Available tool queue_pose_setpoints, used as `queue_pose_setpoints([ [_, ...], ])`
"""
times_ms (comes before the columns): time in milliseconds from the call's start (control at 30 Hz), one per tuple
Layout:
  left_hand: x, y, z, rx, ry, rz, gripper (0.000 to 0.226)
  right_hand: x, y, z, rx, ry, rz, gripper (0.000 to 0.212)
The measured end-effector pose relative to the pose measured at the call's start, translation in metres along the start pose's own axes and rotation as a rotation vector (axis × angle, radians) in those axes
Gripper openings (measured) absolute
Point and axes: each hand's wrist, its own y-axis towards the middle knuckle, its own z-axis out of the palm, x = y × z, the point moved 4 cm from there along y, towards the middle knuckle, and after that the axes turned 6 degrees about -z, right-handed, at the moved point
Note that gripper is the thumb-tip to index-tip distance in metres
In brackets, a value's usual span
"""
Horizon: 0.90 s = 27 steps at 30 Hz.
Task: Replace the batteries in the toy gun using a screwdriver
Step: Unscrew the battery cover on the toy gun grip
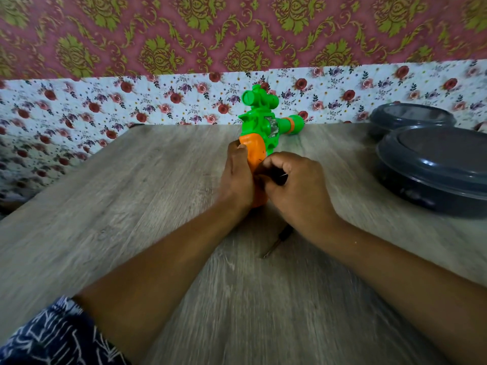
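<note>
Standing upright at centre frame on the desk [131, 233], the toy gun [263, 122] has its orange handle gripped by the left hand [237, 175]. The right hand [292, 185] curls round a dark object beside it. One screwdriver [276, 242] lies below. Two grey lidded containers [434, 164] sit at right, contents hidden.

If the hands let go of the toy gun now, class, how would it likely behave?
The toy gun looks like hollow plastic, so probably light and stiff. Standing on its orange grip with the scope on top, it would likely tip over.
</note>
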Motion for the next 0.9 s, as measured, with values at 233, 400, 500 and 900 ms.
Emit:
queue_pose_setpoints([
  [233,-0.003,-0.004,-0.003,-0.066,0.094,0.029,0.094,0.003,0.000,0.000,0.005,-0.025,-0.056,0.008],
  [400,-0.006,-0.006,-0.003,-0.082,0.063,0.019,0.092,0.003,-0.002,0.000,-0.027,0.001,-0.019,0.008],
  [500,-0.007,-0.007,-0.002,-0.084,0.079,0.041,0.087,0.001,-0.003,0.001,-0.040,0.036,0.024,0.009],
  [900,-0.005,-0.007,-0.001,-0.093,0.052,0.016,0.085,-0.002,-0.004,0.009,0.053,0.000,0.110,0.009],
])
